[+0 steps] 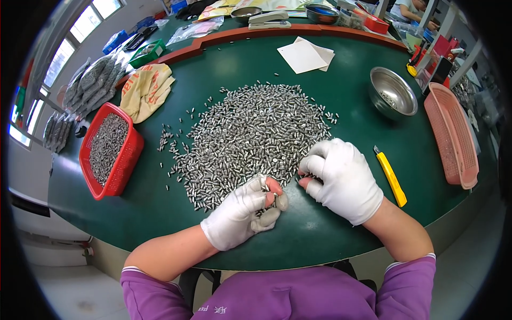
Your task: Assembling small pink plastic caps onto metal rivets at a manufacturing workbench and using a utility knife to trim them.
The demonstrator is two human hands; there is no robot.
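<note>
A broad heap of small silvery metal cylinders (256, 128) lies spread over the green tabletop. My left hand (246, 210), in a white glove with bare fingertips, is curled palm up at the heap's near edge, with several of the metal cylinders (261, 212) in its fingers. Just to the right, my right hand (341, 178) wears a similar glove. Its bare thumb and fingertip come together at the heap's lower right edge; what is between them is too small to make out.
A red basket (128, 154) of metal parts stands left, near a beige cloth (146, 92). Right are a yellow utility knife (392, 178), a steel bowl (393, 92) with some parts and a pink basket (450, 136). White paper sheets (304, 56) lie behind the heap, before a raised brown edge (234, 37).
</note>
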